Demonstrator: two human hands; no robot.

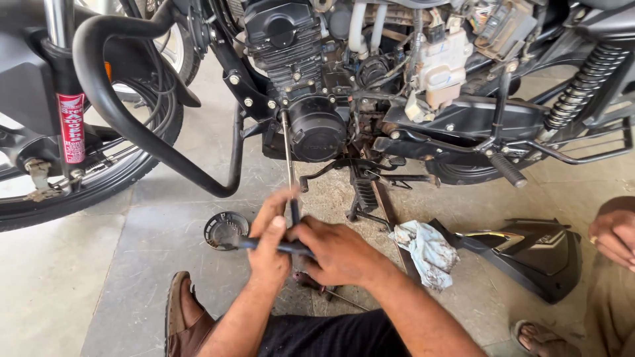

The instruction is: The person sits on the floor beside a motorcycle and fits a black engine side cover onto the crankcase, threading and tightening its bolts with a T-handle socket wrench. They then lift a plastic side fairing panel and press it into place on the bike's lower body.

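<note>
T-handle wrench (289, 165): crossbar gripped in left hand (270, 248) and right hand (338, 251), fingers wrapped tight; shaft rising from between them to engine (311, 129).

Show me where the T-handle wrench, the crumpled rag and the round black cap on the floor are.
T-handle wrench (289, 158), head view, on its long shaft.
Crumpled rag (425, 250), head view, on its middle.
Round black cap (223, 229), head view, on its ribbed inside.
</note>
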